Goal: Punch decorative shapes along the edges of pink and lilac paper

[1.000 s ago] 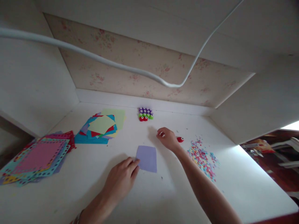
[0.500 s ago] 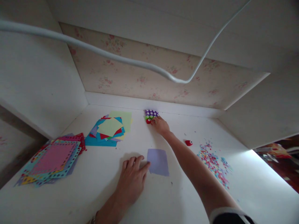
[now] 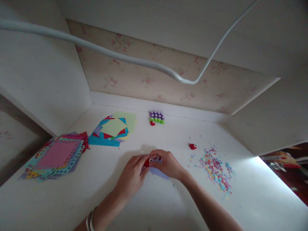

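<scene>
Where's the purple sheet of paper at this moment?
In the head view, the purple sheet is below centre, partly hidden by the right hand, just right of the red piece between that hand and the left hand.

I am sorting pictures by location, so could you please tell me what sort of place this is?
Probably a craft corner, perhaps in a home: the white tabletop bears stacked coloured sheets and a scatter of small colourful bits, with floral wallpaper behind.
</scene>
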Motion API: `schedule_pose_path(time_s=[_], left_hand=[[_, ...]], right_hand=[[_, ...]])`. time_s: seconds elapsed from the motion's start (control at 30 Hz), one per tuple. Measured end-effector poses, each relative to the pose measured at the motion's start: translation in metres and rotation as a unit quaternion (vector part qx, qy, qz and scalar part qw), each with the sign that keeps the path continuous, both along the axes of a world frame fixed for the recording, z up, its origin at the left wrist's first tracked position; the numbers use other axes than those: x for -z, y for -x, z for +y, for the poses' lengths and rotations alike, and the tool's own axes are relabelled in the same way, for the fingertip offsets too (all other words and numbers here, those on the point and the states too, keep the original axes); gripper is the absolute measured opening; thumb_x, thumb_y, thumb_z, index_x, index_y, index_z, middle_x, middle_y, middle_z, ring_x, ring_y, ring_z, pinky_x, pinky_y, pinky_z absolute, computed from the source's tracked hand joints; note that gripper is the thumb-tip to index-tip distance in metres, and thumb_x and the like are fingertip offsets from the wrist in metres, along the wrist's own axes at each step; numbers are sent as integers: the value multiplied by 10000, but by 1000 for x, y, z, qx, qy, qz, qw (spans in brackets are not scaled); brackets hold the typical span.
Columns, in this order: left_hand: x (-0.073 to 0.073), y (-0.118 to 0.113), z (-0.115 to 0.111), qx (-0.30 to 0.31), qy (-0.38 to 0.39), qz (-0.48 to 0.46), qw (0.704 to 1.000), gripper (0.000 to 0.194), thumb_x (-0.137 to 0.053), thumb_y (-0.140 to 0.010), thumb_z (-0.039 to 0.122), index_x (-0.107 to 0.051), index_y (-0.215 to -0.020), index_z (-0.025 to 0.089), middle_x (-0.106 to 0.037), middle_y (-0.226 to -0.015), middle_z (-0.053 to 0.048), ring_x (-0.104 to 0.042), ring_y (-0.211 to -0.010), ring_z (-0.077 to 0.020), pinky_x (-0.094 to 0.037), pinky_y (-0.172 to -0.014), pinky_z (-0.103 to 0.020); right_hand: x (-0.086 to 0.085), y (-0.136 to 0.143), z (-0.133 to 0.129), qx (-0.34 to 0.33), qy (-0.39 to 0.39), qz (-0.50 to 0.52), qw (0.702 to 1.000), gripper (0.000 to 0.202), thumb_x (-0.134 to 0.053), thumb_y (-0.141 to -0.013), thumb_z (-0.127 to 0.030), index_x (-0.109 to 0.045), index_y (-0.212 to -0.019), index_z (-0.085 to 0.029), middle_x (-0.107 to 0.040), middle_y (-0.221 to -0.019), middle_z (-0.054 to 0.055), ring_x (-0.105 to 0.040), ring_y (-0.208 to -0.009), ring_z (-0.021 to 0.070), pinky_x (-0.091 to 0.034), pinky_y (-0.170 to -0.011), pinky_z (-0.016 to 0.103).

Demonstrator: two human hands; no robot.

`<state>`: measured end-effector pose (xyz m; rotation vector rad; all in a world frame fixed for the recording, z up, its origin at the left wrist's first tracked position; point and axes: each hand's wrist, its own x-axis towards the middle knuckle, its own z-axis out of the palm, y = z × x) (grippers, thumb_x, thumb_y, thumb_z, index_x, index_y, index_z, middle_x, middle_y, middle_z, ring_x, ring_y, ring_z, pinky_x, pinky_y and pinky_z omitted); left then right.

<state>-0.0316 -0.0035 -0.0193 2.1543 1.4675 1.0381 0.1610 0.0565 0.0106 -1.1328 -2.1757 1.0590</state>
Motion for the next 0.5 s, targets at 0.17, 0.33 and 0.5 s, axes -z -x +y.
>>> schedule_pose_path(time_s=[0.17, 0.33, 0.5], left_hand=[[3, 0, 0, 13, -6, 18, 1000, 208, -549, -952, 152, -661, -1112, 223, -704, -1075, -60, -645, -1004, -233, -548, -909, -419], [8, 0, -2, 11, -7, 72, 997, 353, -552, -931, 128, -611, -1261, 242, -660, -1204, -74, -619, -1102, -245, -526, -965, -439], [3, -4, -1, 47, 22, 110, 993, 335, -581, -932, 172, -619, -1254, 257, -671, -1239, -61, -620, -1122, -253, -509, -965, -448]], right_hand=[[8, -14, -12, 60, -75, -50, 994, 380, -699, -871, -347, -632, -1238, -271, -704, -1178, 54, -642, -1089, 232, -506, -956, 394], [19, -43, -18, 120, -128, -186, 967, 544, -667, -877, -437, -559, -1377, -254, -526, -1460, 124, -433, -1356, 359, -379, -1081, 568], [27, -54, -22, 142, -104, -163, 971, 388, -694, -856, -380, -656, -1217, -242, -629, -1324, 98, -535, -1256, 301, -413, -1076, 482]])
